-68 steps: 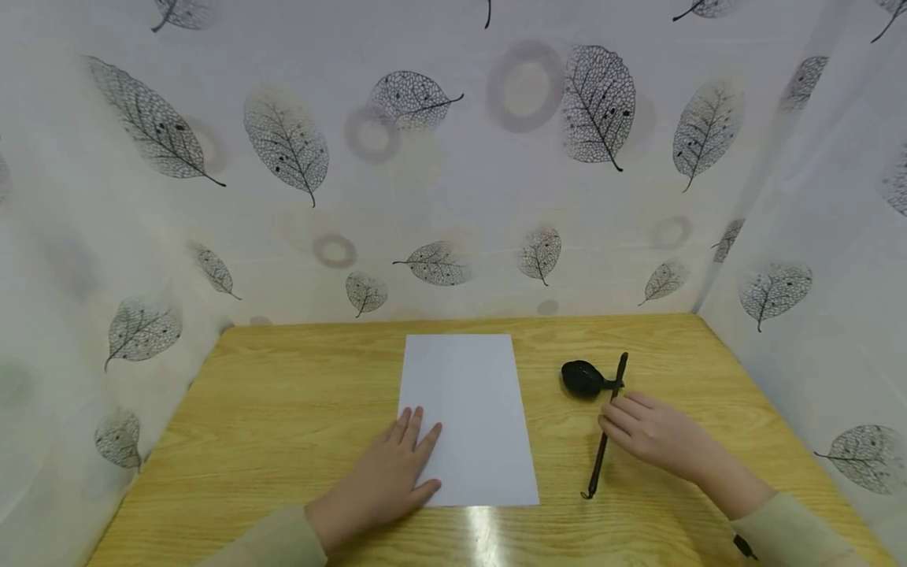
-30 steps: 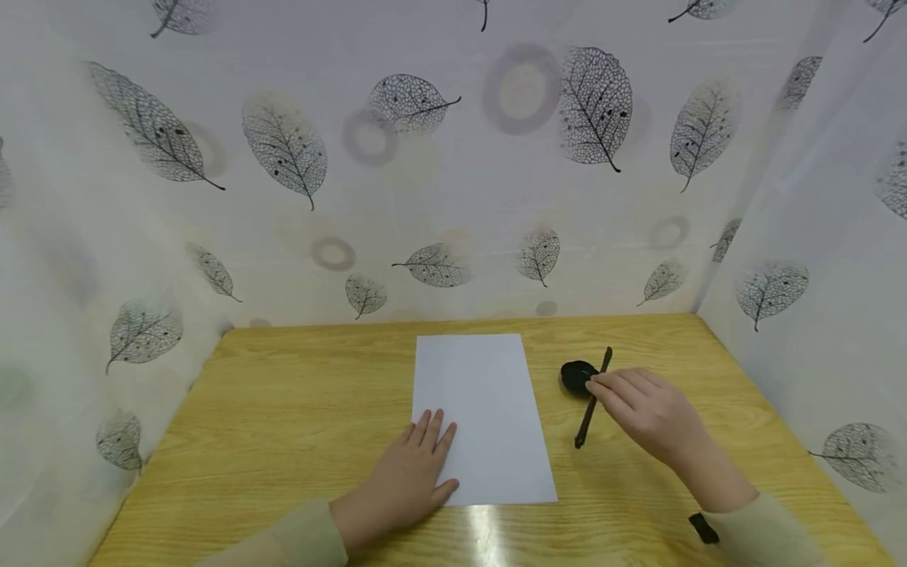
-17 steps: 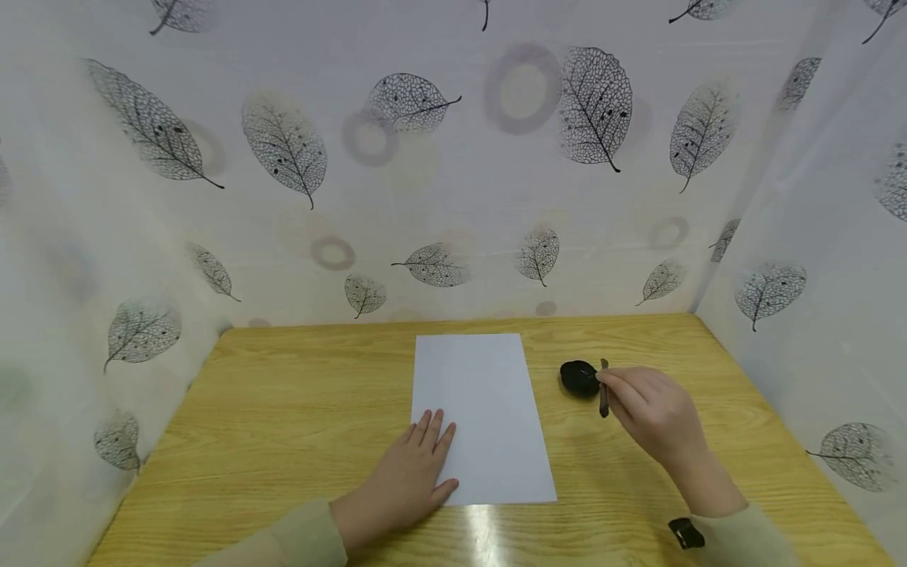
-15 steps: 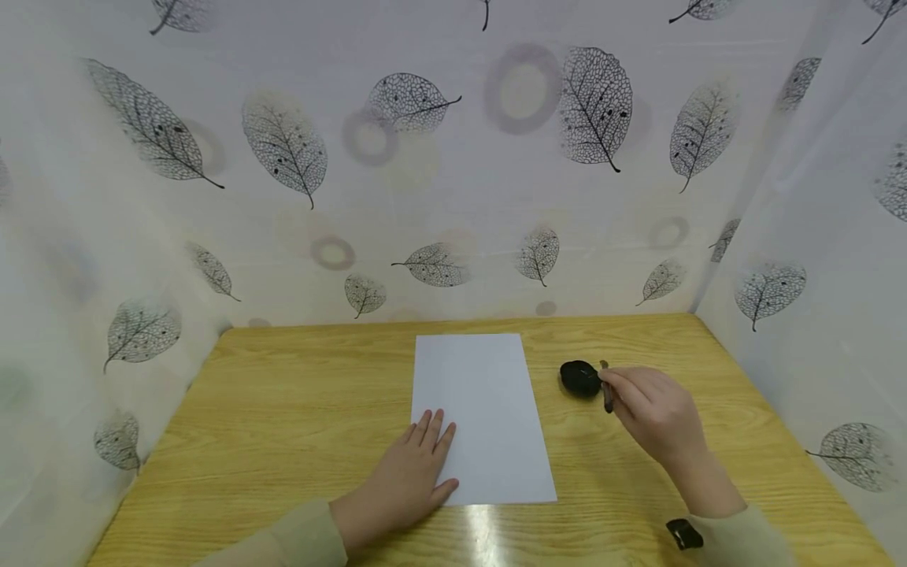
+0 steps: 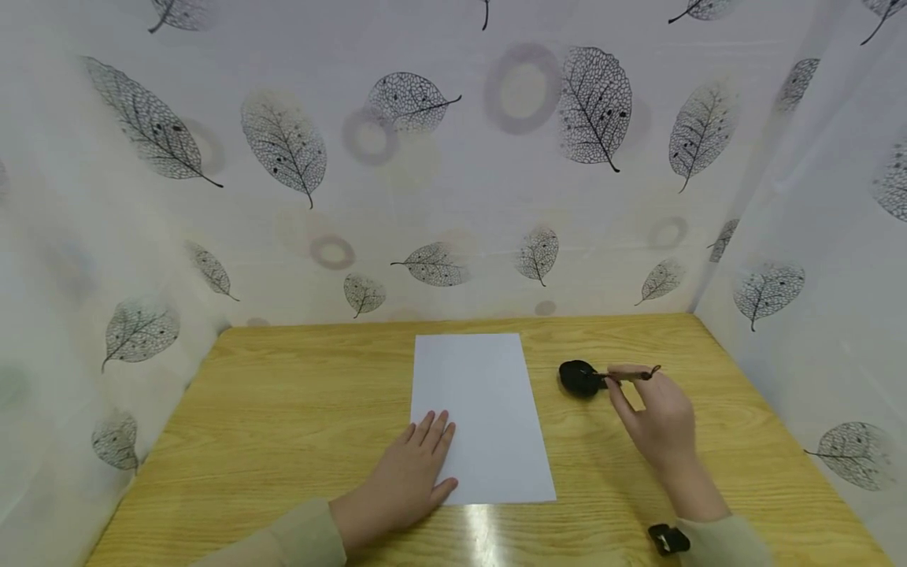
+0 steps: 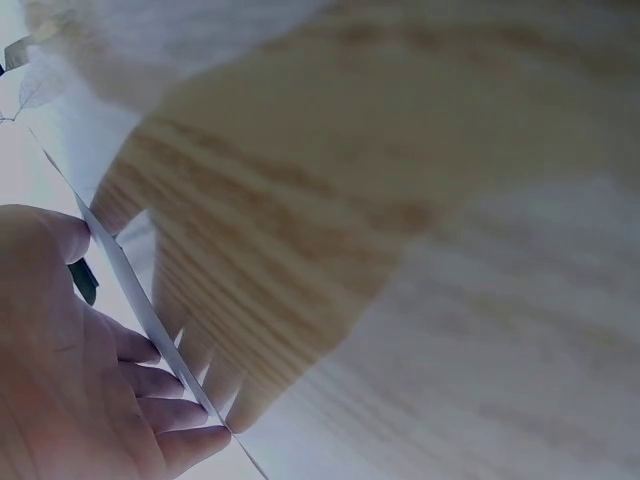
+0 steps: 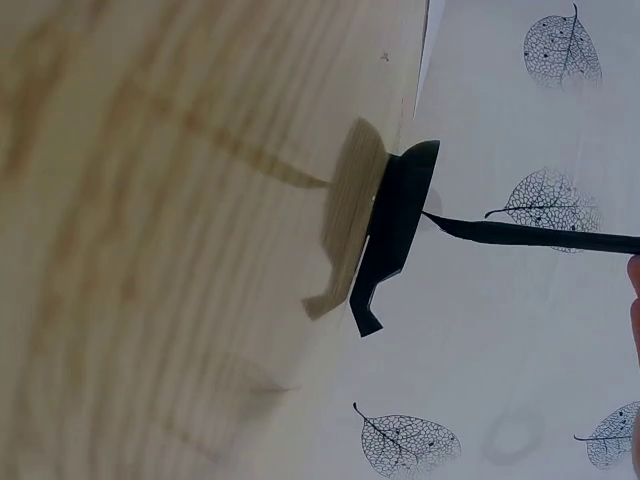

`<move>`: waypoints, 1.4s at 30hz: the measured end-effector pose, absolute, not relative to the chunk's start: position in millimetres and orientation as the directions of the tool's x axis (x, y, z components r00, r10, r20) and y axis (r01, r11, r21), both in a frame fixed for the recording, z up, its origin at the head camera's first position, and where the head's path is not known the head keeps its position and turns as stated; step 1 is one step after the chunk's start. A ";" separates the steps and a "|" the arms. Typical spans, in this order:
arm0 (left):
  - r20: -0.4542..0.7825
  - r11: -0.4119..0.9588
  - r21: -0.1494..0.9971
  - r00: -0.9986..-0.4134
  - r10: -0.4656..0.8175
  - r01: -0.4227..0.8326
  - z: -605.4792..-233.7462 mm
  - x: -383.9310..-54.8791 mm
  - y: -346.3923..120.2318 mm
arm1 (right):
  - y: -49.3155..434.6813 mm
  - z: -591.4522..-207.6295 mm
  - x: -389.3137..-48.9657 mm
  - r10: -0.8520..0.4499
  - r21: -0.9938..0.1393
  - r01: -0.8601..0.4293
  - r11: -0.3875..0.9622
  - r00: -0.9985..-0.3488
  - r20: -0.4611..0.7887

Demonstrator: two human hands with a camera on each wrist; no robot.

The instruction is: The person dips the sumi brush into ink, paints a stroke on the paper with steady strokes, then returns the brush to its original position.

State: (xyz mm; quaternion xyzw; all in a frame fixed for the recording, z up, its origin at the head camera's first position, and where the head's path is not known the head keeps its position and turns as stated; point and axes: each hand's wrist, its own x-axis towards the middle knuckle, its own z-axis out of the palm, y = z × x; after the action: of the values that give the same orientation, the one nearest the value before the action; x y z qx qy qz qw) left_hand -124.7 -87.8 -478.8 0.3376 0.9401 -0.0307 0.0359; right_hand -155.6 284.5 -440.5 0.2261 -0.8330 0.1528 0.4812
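Observation:
In the head view my left hand (image 5: 407, 476) lies with fingers spread on the lower left part of a white sheet of paper (image 5: 489, 409). The left wrist view shows those fingers (image 6: 160, 382) along the edge of the paper (image 6: 138, 305). My right hand (image 5: 662, 417) pinches a dark writing brush (image 5: 631, 376) with a hanging loop at its end. Its tip points at a small black ink dish (image 5: 579, 379) with a short handle. From the right wrist view, the brush tip (image 7: 445, 225) meets the rim of the dish (image 7: 405, 200).
A wooden table (image 5: 305, 394) carries everything, with light reflected near its front edge. White curtains (image 5: 453, 173) with leaf prints stand behind and along both sides. A black device (image 5: 668, 539) sits at my right wrist.
My right hand has lifted the brush off the table and turned it from lying lengthwise to upright, tip toward the ink dish. The left hand and paper shifted slightly right earlier, then stayed.

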 end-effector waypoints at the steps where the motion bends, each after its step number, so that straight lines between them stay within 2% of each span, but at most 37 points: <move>1: -0.090 0.770 -0.035 -0.770 0.632 0.637 -478.7 -124.7 -88.0 | 284.1 -440.9 -155.4 -0.208 -0.062 -0.504 0.861 -0.463 0.862; 7: -0.100 0.767 -0.042 -0.767 0.634 0.640 -478.3 -125.7 -88.3 | 283.2 -444.2 -157.3 -0.100 -0.207 -0.455 0.866 -0.563 0.820; 10: -0.114 0.767 -0.024 -0.764 0.636 0.642 -478.6 -126.2 -89.2 | 283.3 -445.2 -160.2 -0.057 -0.251 -0.444 0.860 -0.573 0.818; 16: -0.136 0.769 0.056 -0.758 0.637 0.636 -476.8 -125.8 -92.1 | 285.9 -446.1 -166.5 -0.014 -0.275 -0.415 0.868 -0.573 0.819; 21: -0.138 0.770 0.092 -0.758 0.637 0.631 -475.2 -124.9 -93.2 | 288.1 -447.4 -167.7 0.037 -0.323 -0.365 0.873 -0.612 0.790; 32: -0.139 0.772 0.068 -0.761 0.634 0.632 -477.1 -123.4 -92.5 | 290.9 -446.8 -164.8 0.126 -0.402 -0.231 0.886 -0.715 0.688; 42: -0.111 0.768 0.073 -0.760 0.640 0.636 -478.9 -121.3 -96.4 | 289.7 -446.4 -163.9 0.143 -0.414 -0.197 0.889 -0.740 0.657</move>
State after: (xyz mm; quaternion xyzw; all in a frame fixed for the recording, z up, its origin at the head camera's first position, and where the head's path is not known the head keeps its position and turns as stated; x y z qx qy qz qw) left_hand -121.3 -96.4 -478.9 0.3402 0.9380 0.0154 0.0648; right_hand -163.9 289.7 -446.4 0.0149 -0.9025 0.2355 0.3602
